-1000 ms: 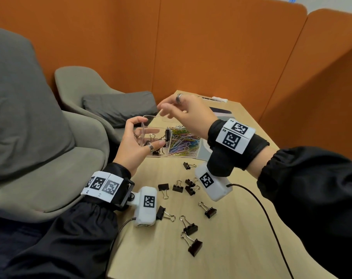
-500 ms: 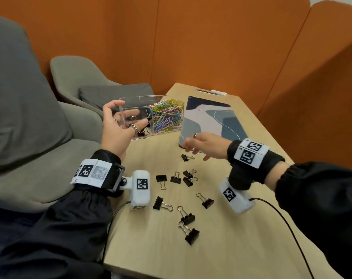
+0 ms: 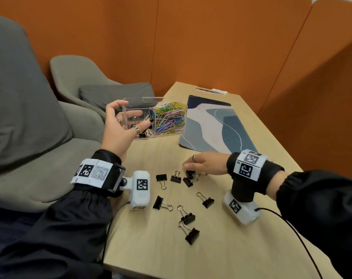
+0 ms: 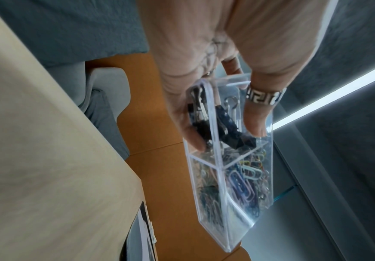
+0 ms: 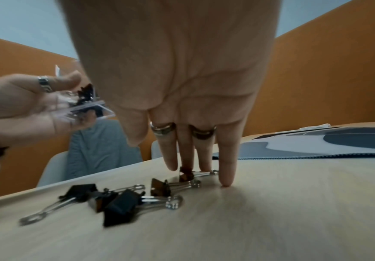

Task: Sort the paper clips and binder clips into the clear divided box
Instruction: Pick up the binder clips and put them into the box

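Observation:
My left hand (image 3: pixel 130 121) grips the clear divided box (image 3: pixel 130 103) above the table's left edge, thumb on the near wall. Coloured paper clips (image 3: pixel 169 119) fill its right compartment; a few black binder clips (image 3: pixel 144 130) lie in the left one. The left wrist view shows the box (image 4: pixel 244 217), thumb and fingers from below. My right hand (image 3: pixel 191 167) is lowered to the table, its straight fingertips (image 5: pixel 225 176) touching a black binder clip (image 5: pixel 186 174); the thumb stands apart. Several more binder clips (image 3: pixel 188 217) lie scattered on the wood.
A blue, grey and white desk mat (image 3: pixel 211 129) covers the far half of the wooden table (image 3: pixel 241 248). Grey armchairs (image 3: pixel 74 81) stand to the left, past the table edge. Orange partition walls (image 3: pixel 211 37) enclose the back and right. Wrist camera cables trail over the table.
My right hand has come down from above the box to the binder clips on the table. My left hand has carried the box a little to the left.

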Tool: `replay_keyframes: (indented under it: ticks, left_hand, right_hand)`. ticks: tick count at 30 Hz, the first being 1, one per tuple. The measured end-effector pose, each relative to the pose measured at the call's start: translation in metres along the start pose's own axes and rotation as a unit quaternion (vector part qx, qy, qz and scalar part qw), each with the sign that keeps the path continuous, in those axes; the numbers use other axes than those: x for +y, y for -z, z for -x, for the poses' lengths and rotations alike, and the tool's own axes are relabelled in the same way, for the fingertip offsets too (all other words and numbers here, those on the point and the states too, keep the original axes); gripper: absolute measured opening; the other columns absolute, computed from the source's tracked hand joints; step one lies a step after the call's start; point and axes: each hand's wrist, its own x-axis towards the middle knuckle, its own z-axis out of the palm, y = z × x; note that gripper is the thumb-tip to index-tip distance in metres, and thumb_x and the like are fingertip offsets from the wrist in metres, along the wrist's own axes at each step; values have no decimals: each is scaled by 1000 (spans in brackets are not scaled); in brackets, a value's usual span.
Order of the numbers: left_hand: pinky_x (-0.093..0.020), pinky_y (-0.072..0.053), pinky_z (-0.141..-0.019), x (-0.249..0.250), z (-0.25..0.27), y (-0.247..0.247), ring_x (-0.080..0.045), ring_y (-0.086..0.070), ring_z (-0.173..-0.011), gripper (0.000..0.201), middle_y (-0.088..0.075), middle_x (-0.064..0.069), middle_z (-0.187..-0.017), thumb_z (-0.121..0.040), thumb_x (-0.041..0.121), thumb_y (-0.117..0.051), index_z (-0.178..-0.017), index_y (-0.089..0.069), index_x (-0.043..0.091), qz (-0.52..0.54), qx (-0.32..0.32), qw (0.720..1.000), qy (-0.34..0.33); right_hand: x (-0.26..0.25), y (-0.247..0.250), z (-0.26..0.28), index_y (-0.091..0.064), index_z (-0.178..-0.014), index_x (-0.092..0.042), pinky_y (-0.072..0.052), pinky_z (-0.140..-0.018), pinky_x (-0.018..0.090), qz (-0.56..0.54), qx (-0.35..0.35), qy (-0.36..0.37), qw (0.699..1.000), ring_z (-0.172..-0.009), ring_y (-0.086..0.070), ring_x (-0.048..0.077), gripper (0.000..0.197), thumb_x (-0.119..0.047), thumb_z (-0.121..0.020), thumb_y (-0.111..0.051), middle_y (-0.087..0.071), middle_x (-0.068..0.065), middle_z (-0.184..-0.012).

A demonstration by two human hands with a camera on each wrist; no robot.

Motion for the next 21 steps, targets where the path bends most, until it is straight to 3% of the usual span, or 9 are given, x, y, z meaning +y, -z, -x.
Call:
replay_keyframes:
  ticks: [4, 8, 13, 17, 21]
  left_hand:
    - [-61, -49, -85, -1, 1, -1, -27, -63, -100, 56, -64, -5, -104, -75, -5, -70, -101, -40, 35, -12, -9, 1000, -3]
    - [-47, -53, -82, -2, 2, -3, -18, -63, -93, 56, -64, -4, -102, -75, -6, -69, -102, -40, 34, -17, -21, 1000, -8]
    - [-44, -53, -80, -5, 1, -3, -20, -63, -93, 56, -64, -7, -105, -75, -6, -69, -101, -40, 34, -18, -30, 999, -11]
    - [-41, -54, -77, -6, -1, -3, -18, -64, -92, 56, -64, -4, -103, -75, -6, -69, -101, -40, 34, -15, -35, 999, -16]
    - [-35, -54, -75, -6, -1, -3, -16, -64, -90, 55, -65, -3, -101, -75, -6, -69, -101, -40, 33, -12, -35, 999, -20]
  right_hand:
    - [6, -8, 12, -46, -133, -32, -39, -102, 31, 2, -8, 30, 1000, -114, -48, 14, 57, -52, -82, -61, -47, -5, -129]
    - [4, -16, 8, -49, -124, -38, -42, -100, 37, -2, -4, 37, 999, -102, -40, 15, 62, -46, -69, -77, -38, -5, -116]
    - [0, -19, 5, -62, -110, -25, -47, -87, 31, -52, 14, 46, 998, -88, -46, 12, 40, -31, -73, -78, -45, -8, -99]
    - [3, -18, 4, -64, -91, -24, -51, -77, 31, -124, 18, 38, 991, -63, -53, 7, 21, -23, -75, -77, -55, -4, -82]
    - [5, -18, 5, -64, -87, -21, -52, -62, 19, -168, 12, 36, 985, -42, -54, -4, 17, -16, -76, -76, -57, -4, -69]
